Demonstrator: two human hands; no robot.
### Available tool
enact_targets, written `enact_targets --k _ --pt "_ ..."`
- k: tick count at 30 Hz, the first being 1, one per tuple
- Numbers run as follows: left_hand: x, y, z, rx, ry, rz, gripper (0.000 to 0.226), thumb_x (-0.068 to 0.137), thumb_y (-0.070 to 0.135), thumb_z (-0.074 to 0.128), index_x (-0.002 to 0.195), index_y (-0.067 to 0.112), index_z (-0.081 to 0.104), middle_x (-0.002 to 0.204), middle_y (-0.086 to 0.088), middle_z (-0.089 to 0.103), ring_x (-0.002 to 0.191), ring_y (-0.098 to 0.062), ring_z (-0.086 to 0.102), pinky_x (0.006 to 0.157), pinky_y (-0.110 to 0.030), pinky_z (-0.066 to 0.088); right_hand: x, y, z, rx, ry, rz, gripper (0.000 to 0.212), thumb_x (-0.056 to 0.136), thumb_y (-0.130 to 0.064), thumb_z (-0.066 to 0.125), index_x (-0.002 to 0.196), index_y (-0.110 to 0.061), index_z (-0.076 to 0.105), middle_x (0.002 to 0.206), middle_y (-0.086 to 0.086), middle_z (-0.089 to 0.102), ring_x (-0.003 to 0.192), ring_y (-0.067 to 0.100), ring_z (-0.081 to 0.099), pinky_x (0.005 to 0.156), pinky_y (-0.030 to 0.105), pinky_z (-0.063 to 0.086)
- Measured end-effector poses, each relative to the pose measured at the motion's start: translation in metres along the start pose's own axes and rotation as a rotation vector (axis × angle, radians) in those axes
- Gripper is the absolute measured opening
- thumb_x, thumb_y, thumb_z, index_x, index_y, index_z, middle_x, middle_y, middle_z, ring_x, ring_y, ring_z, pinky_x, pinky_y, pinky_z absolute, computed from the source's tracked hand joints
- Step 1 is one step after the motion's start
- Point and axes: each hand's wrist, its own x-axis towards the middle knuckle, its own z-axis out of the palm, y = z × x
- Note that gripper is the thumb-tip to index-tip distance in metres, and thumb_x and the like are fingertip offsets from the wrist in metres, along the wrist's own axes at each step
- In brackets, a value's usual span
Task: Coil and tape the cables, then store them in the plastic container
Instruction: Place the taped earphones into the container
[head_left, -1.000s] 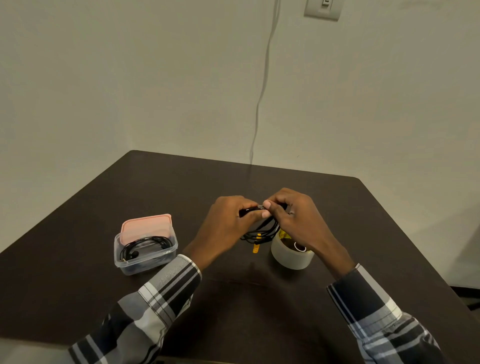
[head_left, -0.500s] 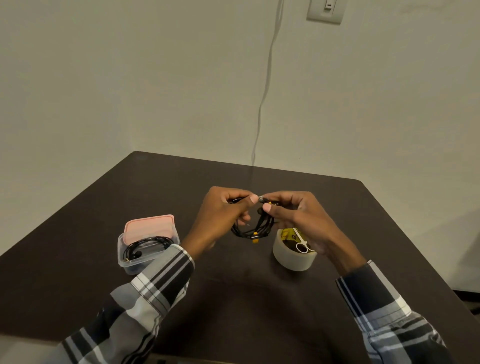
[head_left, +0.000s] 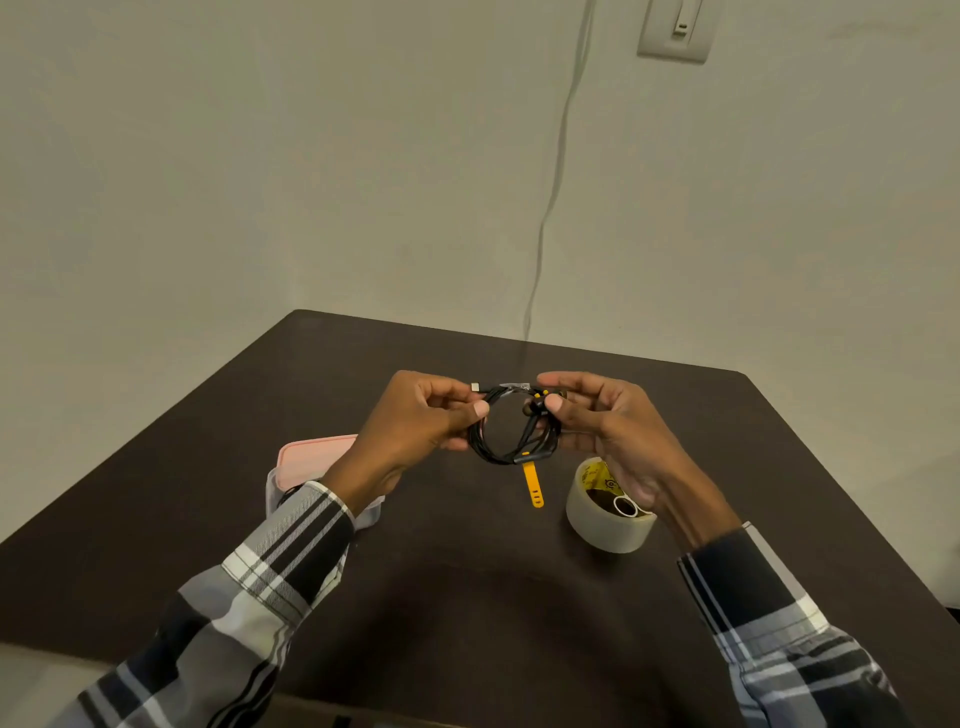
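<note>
A black cable (head_left: 493, 453) wound into a round coil hangs in the air between my hands, above the dark table (head_left: 467, 597). My left hand (head_left: 421, 415) pinches the coil's left side and my right hand (head_left: 602, 421) pinches its right side. A yellow strap (head_left: 534, 486) dangles from the bottom of the coil. A small strip of clear tape sits on the coil's top. The roll of tape (head_left: 602, 519) stands on the table under my right wrist. The plastic container (head_left: 311, 470), with a pink lid behind it, lies mostly hidden behind my left forearm.
The table stands in a corner between two pale walls. A thin wire (head_left: 550, 208) runs down the back wall from beside a switch plate (head_left: 675, 31). The table's right edge slants away on the right.
Both hands have lifted the coil higher and moved apart, so the coil now shows as an open ring. The view has tilted, and my left forearm now covers most of the container.
</note>
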Motion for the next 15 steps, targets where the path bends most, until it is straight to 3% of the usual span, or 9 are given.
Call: enact_targets --k 5,12,15 --pt "-0.004 0.000 -0.012 -0.079 0.072 -0.019 0.014 0.088 0.004 0.070 0.102 0.002 0.073 0.086 -0.016 0.074 0.075 -0.018 0.073 0.062 -0.024 0.059 0.003 0.006 0.009 0.049 -0.063 -0.013 0.042 0.079 -0.006 0.073 0.121 -0.006 0.067 0.103 0.016 0.072 0.091 0.025 0.068 0.081 0.034 0.058" --pt "-0.023 -0.006 -0.044 -0.146 0.190 -0.064 0.009 0.088 0.003 0.069 0.095 0.007 0.074 0.081 -0.010 0.074 0.071 -0.016 0.074 0.063 -0.023 0.058 0.013 0.018 0.050 0.165 -0.237 0.068 0.048 0.077 -0.005 0.071 0.125 -0.003 0.064 0.101 0.007 0.075 0.085 0.015 0.071 0.078 0.029 0.057" --pt "-0.031 -0.011 -0.062 -0.150 0.243 -0.082 0.009 0.087 0.003 0.070 0.091 0.010 0.075 0.081 -0.009 0.075 0.074 -0.018 0.074 0.071 -0.031 0.061 0.021 0.021 0.072 0.201 -0.293 0.097 0.044 0.078 -0.004 0.069 0.121 -0.003 0.065 0.095 0.004 0.075 0.082 0.017 0.073 0.076 0.030 0.060"
